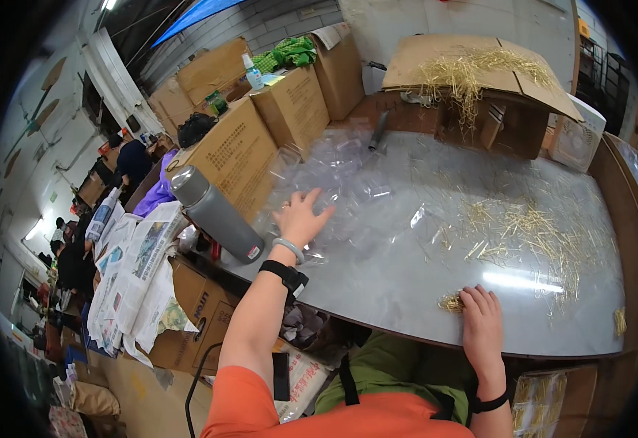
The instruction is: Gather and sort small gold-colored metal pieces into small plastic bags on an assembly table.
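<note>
My left hand (pixel 304 220) reaches over a heap of clear plastic pieces (pixel 344 164) on the left part of the grey metal tabletop (pixel 377 292). Its fingers are spread, and nothing shows in its grasp. Near the front edge, my right hand (pixel 483 321) rests on the table with bent fingers close together. A small bundle of gold wire pins (pixel 450 302) sticks out from under its fingers on the left side; the thumb is hidden. Many loose gold wire pins (pixel 527 233) lie scattered across the right part of the table.
A grey flask (pixel 216 212) stands left of my left forearm, beside cardboard boxes (pixel 235 157) and newspapers (pixel 140 255). At the back, an opened carton (pixel 490 131) carries more gold pins beside a white fan (pixel 576 139). Another small pin bundle (pixel 620 321) lies at the right edge.
</note>
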A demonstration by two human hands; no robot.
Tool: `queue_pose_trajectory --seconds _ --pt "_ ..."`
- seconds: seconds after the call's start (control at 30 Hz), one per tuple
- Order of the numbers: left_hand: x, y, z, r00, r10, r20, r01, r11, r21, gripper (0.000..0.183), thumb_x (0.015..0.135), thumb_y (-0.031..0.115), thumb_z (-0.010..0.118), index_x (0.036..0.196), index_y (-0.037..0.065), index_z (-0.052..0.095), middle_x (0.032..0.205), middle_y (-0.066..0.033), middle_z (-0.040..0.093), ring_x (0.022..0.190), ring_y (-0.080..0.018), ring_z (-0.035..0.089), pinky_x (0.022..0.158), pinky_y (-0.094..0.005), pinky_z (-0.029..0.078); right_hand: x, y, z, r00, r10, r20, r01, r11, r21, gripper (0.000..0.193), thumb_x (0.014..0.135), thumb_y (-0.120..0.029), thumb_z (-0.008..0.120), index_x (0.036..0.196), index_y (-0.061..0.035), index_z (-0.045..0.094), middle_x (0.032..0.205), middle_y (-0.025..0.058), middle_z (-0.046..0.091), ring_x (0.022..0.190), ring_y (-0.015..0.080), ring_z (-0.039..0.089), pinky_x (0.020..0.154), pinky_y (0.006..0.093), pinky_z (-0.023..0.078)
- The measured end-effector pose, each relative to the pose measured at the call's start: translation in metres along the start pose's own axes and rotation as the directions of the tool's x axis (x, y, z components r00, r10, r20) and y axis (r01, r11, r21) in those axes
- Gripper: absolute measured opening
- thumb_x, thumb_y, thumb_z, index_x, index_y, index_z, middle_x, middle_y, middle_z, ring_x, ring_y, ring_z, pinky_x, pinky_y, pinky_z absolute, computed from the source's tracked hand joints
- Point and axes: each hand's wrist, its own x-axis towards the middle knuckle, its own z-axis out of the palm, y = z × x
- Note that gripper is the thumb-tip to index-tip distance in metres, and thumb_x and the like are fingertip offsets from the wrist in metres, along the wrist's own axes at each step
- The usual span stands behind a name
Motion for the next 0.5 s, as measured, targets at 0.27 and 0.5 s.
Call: queue_pose_trajectory --seconds 0.27,0.5 --pt "-0.025 0.050 0.004 0.967 0.239 -0.093 -0.247 0.965 -0.083 0.076 0.084 0.062 0.070 0.147 0.023 0.055 0.151 -0.0189 0.045 0.134 -0.0399 0.049 0.110 -0.0677 0.026 -0.002 0.001 0.005 0.999 0.025 -0.033 -0.024 0.999 0.038 0.034 0.095 0.000 0.055 0.129 -0.0023 0.058 0.128 0.0160 0.062 0.128 0.0383 0.056 0.114 0.0535 0.038" --pt "-0.067 0.074 -0.045 0.864 0.357 -0.354 -0.362 0.930 0.054 0.054 0.088 0.049 0.073 0.125 0.010 0.068 0.133 -0.0222 0.059 0.117 -0.0388 0.060 0.101 -0.0550 0.042 -0.005 0.005 0.003 0.999 0.022 -0.037 -0.020 0.999 0.034 0.035 0.094 0.000 0.056 0.129 -0.0028 0.058 0.127 0.0152 0.063 0.127 0.0379 0.057 0.114 0.0526 0.040"
